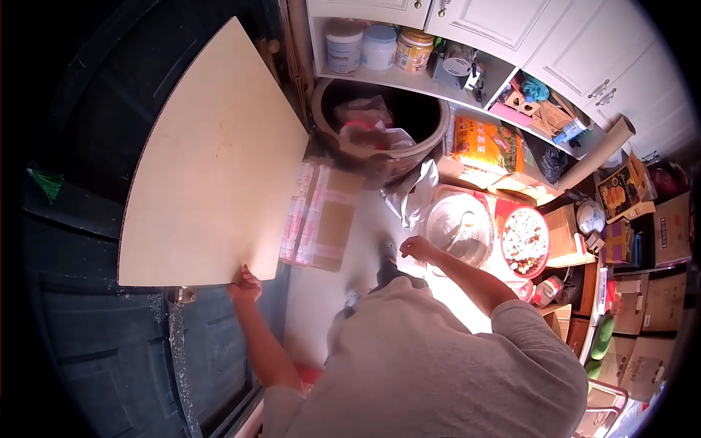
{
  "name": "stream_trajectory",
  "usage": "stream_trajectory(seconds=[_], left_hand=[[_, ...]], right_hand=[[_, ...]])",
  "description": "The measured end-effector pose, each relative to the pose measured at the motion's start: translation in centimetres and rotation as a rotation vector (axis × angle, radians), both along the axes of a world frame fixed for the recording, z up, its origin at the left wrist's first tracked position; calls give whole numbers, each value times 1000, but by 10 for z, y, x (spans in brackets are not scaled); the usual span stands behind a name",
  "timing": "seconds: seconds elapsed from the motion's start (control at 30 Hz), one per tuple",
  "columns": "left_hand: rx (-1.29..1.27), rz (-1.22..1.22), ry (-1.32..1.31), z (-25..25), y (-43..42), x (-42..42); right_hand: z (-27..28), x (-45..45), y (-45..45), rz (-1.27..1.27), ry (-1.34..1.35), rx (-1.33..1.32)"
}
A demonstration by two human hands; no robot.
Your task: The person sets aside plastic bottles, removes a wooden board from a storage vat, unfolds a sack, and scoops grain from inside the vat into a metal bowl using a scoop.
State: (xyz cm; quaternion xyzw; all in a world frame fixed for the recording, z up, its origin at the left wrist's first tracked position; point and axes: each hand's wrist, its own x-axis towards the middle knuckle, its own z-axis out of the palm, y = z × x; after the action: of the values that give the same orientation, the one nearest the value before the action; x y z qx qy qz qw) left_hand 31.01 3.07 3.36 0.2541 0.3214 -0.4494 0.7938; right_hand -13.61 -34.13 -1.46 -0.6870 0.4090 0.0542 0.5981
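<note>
A large pale wooden board (212, 160) stands on edge against the dark door (80, 343). My left hand (245, 283) grips its lower edge near the right corner, thumb on the pale face and fingers hidden behind. My right hand (416, 248) hangs over the floor with its fingers curled in, and nothing shows in them. Close to it is a large round metal basin (438, 230) with something long and light lying in it. A crumpled silvery-white bag (415, 193) lies just beyond that hand.
A big dark vat (321, 109) holding plastic bags stands ahead under a shelf with several jars (378, 48). A taped cardboard box (328, 226) rests by the board. To the right are a red-rimmed bowl (525, 276) of pale pieces, a cardboard tube (600, 157) and stacked boxes (642, 306).
</note>
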Motion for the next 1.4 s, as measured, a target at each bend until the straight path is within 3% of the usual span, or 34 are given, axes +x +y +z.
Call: stream_trajectory(seconds=[0.13,0.23,0.33,0.4,0.47,0.5,0.57,0.63,0.7,0.73,0.9,0.97,1.0,1.1,1.13,1.17,1.2,1.23,1.33,1.4], left_hand=[[55,3,-2,0,0,-3],[59,-51,-98,-11,4,-3],[99,98,-161,-28,-1,-17],[203,278,-219,-29,-23,-43],[167,143,-267,-54,-27,-60],[176,51,-281,-46,-50,-81],[-169,-299,-294,-59,-84,-97],[330,-503,-495,-55,-145,-123],[421,-692,-718,-22,-223,-136],[321,-581,-518,-12,-262,-135],[172,-793,-866,5,-421,-85],[300,-879,-1012,-4,-486,-52],[380,-907,-1061,-12,-521,-35],[303,-868,-1235,-79,-611,23],[397,-905,-1233,-120,-643,45],[420,-844,-1557,-150,-662,53],[514,-827,-1638,-165,-684,58],[611,-808,-1720,-175,-700,53],[608,-909,-1820,-150,-724,30],[605,-893,-1978,-133,-717,21]], right_hand=[[-1,-69,-18,-146,264,13],[-27,-114,-25,-117,327,-99],[-3,-129,-31,-145,497,-32],[-32,-154,-42,-81,495,-51],[-65,-181,-45,-153,445,38],[-68,-188,-49,-168,411,48],[-71,-199,-59,-269,360,127],[-74,-209,-67,-399,261,178],[-83,-218,-76,-435,196,147],[-86,-224,-80,-452,167,130],[-77,-255,-82,-573,156,176],[-90,-277,-58,-651,158,79],[-70,-280,-54,-718,181,214],[-32,-283,-16,-854,326,269],[-14,-275,-5,-926,372,263],[-14,-286,16,-1026,263,347],[-3,-281,22,-1007,386,372],[7,-273,27,-1094,274,418],[33,-216,-22,-893,461,299],[50,-150,-93,-798,296,247]])
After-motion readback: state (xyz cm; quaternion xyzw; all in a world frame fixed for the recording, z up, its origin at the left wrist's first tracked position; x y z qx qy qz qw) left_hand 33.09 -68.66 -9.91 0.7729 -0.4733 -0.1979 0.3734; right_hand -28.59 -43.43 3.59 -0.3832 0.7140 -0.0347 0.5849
